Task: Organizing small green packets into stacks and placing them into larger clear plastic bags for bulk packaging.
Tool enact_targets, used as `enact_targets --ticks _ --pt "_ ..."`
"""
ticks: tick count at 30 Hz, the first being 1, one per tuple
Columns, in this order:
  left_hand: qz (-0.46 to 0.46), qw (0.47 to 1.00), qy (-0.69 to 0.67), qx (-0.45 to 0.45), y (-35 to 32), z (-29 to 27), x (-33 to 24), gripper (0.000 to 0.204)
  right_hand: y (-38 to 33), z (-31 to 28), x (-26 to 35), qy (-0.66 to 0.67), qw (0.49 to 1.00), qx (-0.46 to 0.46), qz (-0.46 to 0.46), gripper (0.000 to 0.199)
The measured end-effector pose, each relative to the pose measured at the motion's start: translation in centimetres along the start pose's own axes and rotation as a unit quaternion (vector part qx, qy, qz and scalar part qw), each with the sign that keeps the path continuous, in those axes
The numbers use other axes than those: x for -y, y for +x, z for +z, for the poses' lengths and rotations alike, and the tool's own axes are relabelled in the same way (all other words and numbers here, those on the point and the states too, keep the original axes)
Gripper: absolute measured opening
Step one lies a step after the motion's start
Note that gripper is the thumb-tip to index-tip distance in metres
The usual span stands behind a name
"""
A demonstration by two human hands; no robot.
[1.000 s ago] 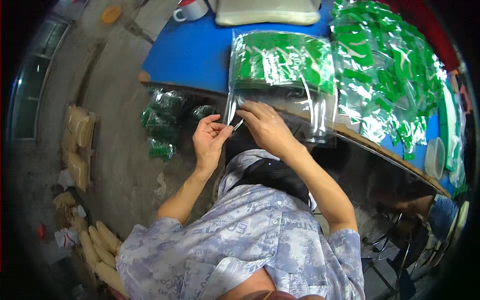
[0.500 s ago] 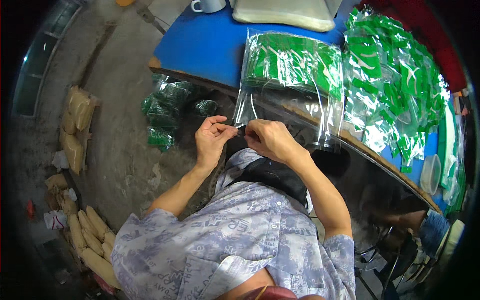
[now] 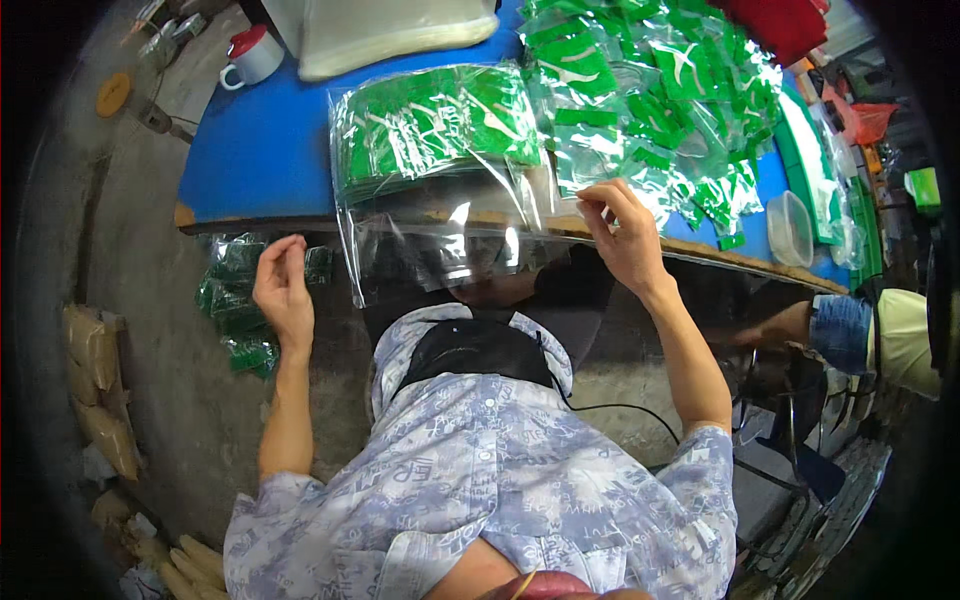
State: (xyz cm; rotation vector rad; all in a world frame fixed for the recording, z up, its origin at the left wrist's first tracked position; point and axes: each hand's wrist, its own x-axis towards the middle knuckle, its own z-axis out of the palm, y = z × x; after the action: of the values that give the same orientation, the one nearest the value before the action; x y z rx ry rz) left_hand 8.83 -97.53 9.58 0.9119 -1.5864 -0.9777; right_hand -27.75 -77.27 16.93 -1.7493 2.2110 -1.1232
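A large clear plastic bag (image 3: 400, 245) lies partly on the blue table, its lower part hanging over the front edge. Rows of green-and-clear packets (image 3: 430, 125) stand inside it. My left hand (image 3: 283, 292) is raised left of the bag, apart from it, fingers curled together and nothing visible in them. At the table edge my right hand (image 3: 628, 240) has thumb and fingers pinched at the lower edge of a clear packet (image 3: 585, 150) with a green top. That packet lies at the near left of a loose heap of similar packets (image 3: 690, 80).
On the blue table (image 3: 260, 160) stand a white mug with a red top (image 3: 252, 58), a stack of clear plastic bags (image 3: 395, 35) and a clear plastic tub (image 3: 790, 230). Green packets (image 3: 235, 290) lie below at left. Another person's leg (image 3: 840, 332) shows at right.
My hands have parted from the bag's near left corner: the left moved left, the right moved right to the heap. The view has swung right.
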Motion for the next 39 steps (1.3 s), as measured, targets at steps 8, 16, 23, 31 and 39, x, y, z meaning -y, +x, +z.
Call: enact_targets --ticks 8,16,23,31,39 --pt "0.33 0.886 0.297 0.134 2.1 2.4 -1.4 0.032 -1.0 3.3 -3.9 -0.132 0.971 -0.02 -0.2 0.044" --pt "0.398 0.86 0.247 0.205 2.4 2.2 -2.1 0.03 0.0 3.2 -3.4 -0.126 0.963 -0.006 -0.239 0.032" --pt "0.391 0.88 0.204 0.178 2.6 1.5 -1.3 0.02 0.4 3.2 -3.0 -0.055 0.987 -0.04 -0.146 0.025" --pt "0.425 0.851 0.245 0.189 2.3 1.1 -1.8 0.03 1.2 3.0 -2.0 -0.058 0.985 -0.057 -0.151 0.02" --pt "0.434 0.853 0.225 0.184 2.8 1.6 -1.0 0.023 1.2 2.5 -1.8 -0.064 0.987 -0.039 -0.144 0.028"
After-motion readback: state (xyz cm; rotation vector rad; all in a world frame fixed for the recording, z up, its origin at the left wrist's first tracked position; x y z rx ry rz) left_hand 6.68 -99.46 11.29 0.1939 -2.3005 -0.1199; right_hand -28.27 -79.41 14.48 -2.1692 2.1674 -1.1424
